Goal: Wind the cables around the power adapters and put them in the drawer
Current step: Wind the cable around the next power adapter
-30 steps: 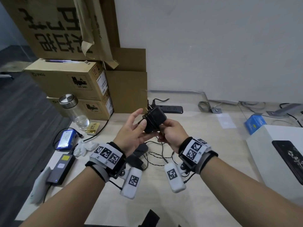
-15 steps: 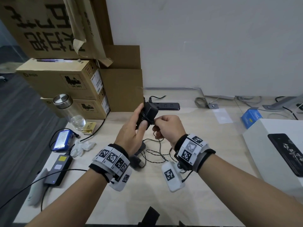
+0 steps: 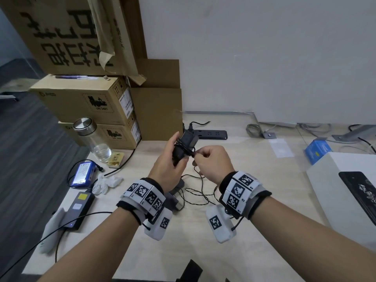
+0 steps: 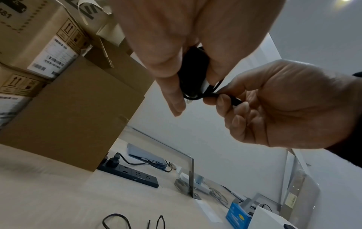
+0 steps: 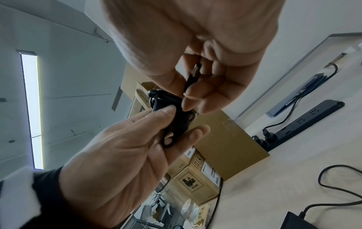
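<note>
Cable (image 3: pixel 188 152) now wound round adapter (image 3: pixel 186 143), plug end in right fingers (image 5: pixel 192 96).

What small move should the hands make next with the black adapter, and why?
Probably tuck the plug end under a wound loop. The cable already wraps the adapter held by the left hand, and the right hand pinches only the short free end.

L hand (image 4: pixel 195 38) up top grips black adapter (image 4: pixel 192 72), fingers curled round it. R hand (image 4: pixel 290 105) just beside, pinching the cable (image 4: pixel 211 95) w/ plug end between thumb & forefinger; cable loops under adapter. Below: table (image 4: pixel 49 193), power strip (image 4: pixel 133 173) w/ one plug in, boxes (image 4: pixel 64 77) at left, blue box (image 4: pixel 237 215) far right, loose cord (image 4: pixel 115 220) at bottom edge.
</note>
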